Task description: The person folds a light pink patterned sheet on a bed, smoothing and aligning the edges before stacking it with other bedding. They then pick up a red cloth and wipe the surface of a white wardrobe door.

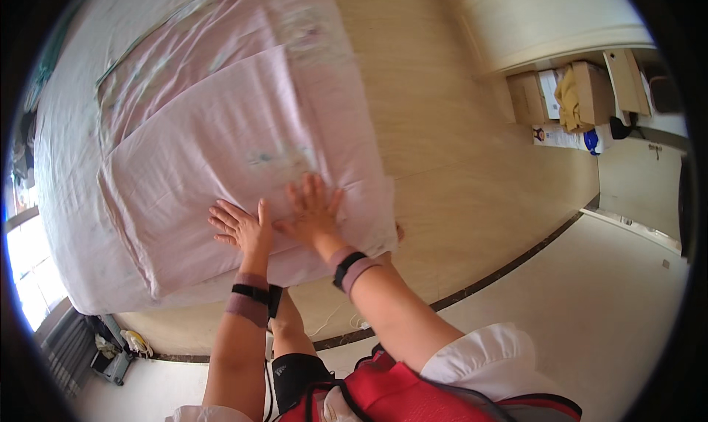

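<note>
A pink cloth (184, 142), folded and printed with faint flowers, lies spread over a bed (70, 201) with a pale pink sheet. On its near part rests my left hand (247, 227), palm down with the fingers spread. Just to the right, my right hand (313, 214) also lies on the cloth with its fingers apart, slightly blurred. The thumbs come close together. Neither hand grips anything. Creases run through the cloth ahead of my hands, and a crumpled patterned part (169, 90) of it lies farther off.
Beige tiled floor (457, 201) runs along the bed's right side. At the right, a shelf holds a cardboard box (594, 94) with a mustard cloth (568, 101). A bright window (33, 267) and a grey radiator-like ribbed object (70, 348) are at the left. A cable (324, 322) lies near my legs.
</note>
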Demonstrator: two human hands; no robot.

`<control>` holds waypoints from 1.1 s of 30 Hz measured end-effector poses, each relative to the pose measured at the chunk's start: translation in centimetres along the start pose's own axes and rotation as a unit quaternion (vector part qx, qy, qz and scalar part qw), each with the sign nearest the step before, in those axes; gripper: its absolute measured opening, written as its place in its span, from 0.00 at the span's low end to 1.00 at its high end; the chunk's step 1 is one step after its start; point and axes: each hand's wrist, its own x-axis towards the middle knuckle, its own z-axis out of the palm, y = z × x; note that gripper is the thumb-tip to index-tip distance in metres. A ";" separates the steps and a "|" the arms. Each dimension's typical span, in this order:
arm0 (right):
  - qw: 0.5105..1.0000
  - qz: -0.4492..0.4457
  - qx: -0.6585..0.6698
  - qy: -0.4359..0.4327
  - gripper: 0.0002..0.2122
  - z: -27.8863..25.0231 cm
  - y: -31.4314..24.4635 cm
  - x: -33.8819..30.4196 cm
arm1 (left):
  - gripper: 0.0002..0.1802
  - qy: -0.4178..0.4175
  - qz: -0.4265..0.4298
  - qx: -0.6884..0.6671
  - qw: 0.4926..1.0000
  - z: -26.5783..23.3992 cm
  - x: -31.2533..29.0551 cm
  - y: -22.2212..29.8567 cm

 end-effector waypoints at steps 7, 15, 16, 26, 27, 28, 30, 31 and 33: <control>0.961 -0.260 0.036 0.089 0.44 -0.7 8.8 -2.8 | 0.78 -0.113 -0.155 0.104 0.976 1.2 1.1 13.0; 0.950 -0.231 0.207 -0.041 0.30 -5.0 19.6 -4.1 | 0.79 -0.101 -0.163 0.139 0.972 2.3 1.3 14.3; 0.938 -0.219 0.265 -0.055 0.29 -6.0 19.8 -3.7 | 0.78 -0.104 -0.163 0.143 0.971 2.1 1.1 14.4; 0.948 -0.219 0.230 0.029 0.19 -13.6 17.1 -0.6 | 0.78 -0.133 -0.183 0.102 0.969 -0.5 0.5 15.2; 0.946 -0.245 0.210 0.039 0.18 -13.8 16.8 0.0 | 0.78 -0.131 -0.184 0.097 0.969 -0.6 0.5 15.2; 0.943 -0.270 0.188 0.052 0.18 -14.4 16.3 1.2 | 0.78 -0.133 -0.187 0.085 0.970 -0.6 0.6 15.6; 0.928 -0.329 0.157 0.078 0.18 -15.7 14.0 3.6 | 0.78 -0.141 -0.191 0.077 0.968 -0.9 0.9 15.8; 0.919 -0.356 0.142 0.087 0.18 -16.2 12.8 4.6 | 0.78 -0.149 -0.194 0.074 0.967 -0.8 1.0 16.0; 0.898 -0.415 0.117 0.092 0.19 -17.1 9.7 7.0 | 0.77 -0.161 -0.192 0.063 0.966 -0.5 1.2 16.3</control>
